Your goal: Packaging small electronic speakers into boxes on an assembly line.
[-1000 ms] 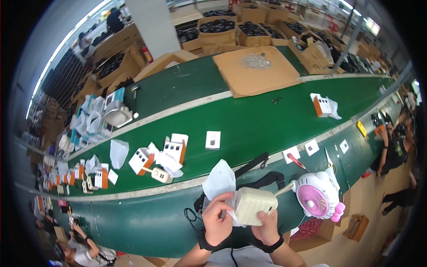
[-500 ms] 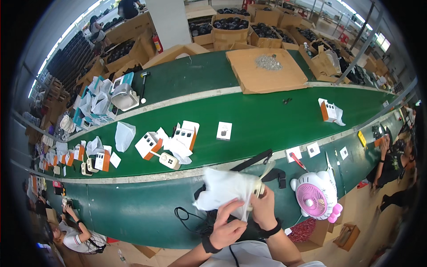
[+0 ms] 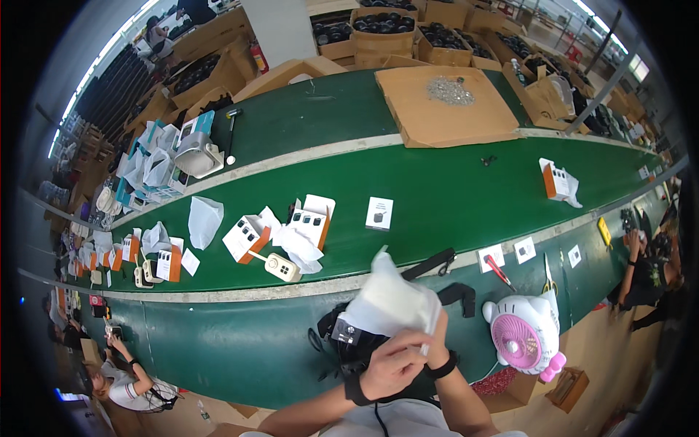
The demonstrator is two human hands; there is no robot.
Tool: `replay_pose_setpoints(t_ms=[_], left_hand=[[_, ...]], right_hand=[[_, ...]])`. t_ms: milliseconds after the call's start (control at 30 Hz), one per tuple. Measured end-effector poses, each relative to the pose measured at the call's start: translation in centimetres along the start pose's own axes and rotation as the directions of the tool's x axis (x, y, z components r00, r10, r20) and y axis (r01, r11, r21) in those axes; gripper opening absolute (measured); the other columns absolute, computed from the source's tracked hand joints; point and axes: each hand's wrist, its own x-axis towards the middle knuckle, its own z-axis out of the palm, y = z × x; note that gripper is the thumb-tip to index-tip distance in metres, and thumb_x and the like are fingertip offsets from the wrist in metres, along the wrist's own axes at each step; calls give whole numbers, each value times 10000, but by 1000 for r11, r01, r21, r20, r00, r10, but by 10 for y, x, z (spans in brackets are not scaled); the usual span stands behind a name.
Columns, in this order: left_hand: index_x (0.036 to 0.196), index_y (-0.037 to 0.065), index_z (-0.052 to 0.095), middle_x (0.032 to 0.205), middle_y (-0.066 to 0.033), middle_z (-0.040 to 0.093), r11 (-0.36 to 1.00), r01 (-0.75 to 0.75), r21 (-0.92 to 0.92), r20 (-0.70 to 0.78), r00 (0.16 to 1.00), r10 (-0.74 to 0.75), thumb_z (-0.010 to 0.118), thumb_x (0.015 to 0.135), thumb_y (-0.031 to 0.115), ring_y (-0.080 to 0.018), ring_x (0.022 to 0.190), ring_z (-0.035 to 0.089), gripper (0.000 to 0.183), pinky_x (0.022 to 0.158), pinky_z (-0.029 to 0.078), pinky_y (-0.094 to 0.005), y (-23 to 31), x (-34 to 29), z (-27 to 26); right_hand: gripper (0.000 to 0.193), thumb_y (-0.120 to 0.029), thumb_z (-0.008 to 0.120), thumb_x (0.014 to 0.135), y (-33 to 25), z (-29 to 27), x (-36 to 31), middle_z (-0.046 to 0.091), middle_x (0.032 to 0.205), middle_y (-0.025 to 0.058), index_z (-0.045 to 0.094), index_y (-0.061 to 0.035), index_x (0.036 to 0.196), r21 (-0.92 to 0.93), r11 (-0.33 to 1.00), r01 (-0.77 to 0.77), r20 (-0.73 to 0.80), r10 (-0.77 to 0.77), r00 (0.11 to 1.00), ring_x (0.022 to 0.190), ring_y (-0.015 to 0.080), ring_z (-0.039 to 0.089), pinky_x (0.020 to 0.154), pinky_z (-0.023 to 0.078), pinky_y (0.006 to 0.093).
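Note:
A white translucent plastic bag (image 3: pixel 389 298) is held up over the near edge of the bench, with a pale cream shape showing faintly through it. My left hand (image 3: pixel 397 364) pinches the bag's edge at its lower right end. Against it my right hand (image 3: pixel 437 342) is closed on the same end, its fingers partly hidden behind the bag and the left hand. Black straps and cables (image 3: pixel 357 349) lie on the bench under the bag. A white and pink cat-shaped fan (image 3: pixel 520 331) stands to the right of my hands.
Beyond the bag, the green belt (image 3: pixel 306 175) carries opened white-and-orange boxes (image 3: pixel 245 237), a cream handheld device (image 3: pixel 280 267) and a white booklet (image 3: pixel 378 213). A red-handled tool (image 3: pixel 498 269) and scissors (image 3: pixel 549 275) lie right. Co-workers sit at both ends.
The cream device seen by my right hand is now out of plain sight, and a cream shape shows inside the bag. The bag has swung more upright, and my hands have come together at its end.

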Motion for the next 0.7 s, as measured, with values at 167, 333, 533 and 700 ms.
replay_pose_setpoints(t_ms=[167, 333, 533, 700], left_hand=[[815, 8, 607, 765, -16, 622, 879, 400, 260, -367, 883, -293, 539, 924, 153, -90, 691, 532, 193, 642, 440, -265, -90, 137, -92], [1045, -39, 644, 1084, -253, 624, 95, 786, 611, -604, 541, -585, 656, 744, 483, -377, 1017, 609, 602, 892, 480, -414, -239, 184, -202], [1002, -31, 647, 1048, -264, 627, 30, 742, 670, -558, 529, -640, 590, 787, 206, -386, 973, 621, 325, 863, 493, -436, -290, 166, -218], [928, -44, 613, 937, -274, 620, 573, 382, 725, -172, 906, -387, 517, 902, 155, -408, 827, 622, 223, 728, 517, -451, -176, 148, -88]], right_hand=[[510, -128, 703, 801, 79, -61, -35, 555, 1143, 117, 466, -38, 1244, -116, 990, -78, -288, 42, 957, 1042, 242, 556, 910, 463, 368], [465, -218, 573, 919, 60, -80, -40, 494, 1289, 96, 394, -90, 1328, 628, 736, -252, -156, 437, 886, 1153, 258, 518, 958, 463, 401], [517, -228, 545, 933, 32, -79, -34, 449, 1350, 120, 329, -85, 1380, 302, 934, -189, -96, 228, 969, 1206, 270, 481, 999, 427, 426], [613, -214, 614, 883, 40, -65, -23, 463, 1326, 120, 313, -58, 1392, 366, 922, -127, -171, 201, 965, 1225, 235, 443, 1035, 375, 387]])
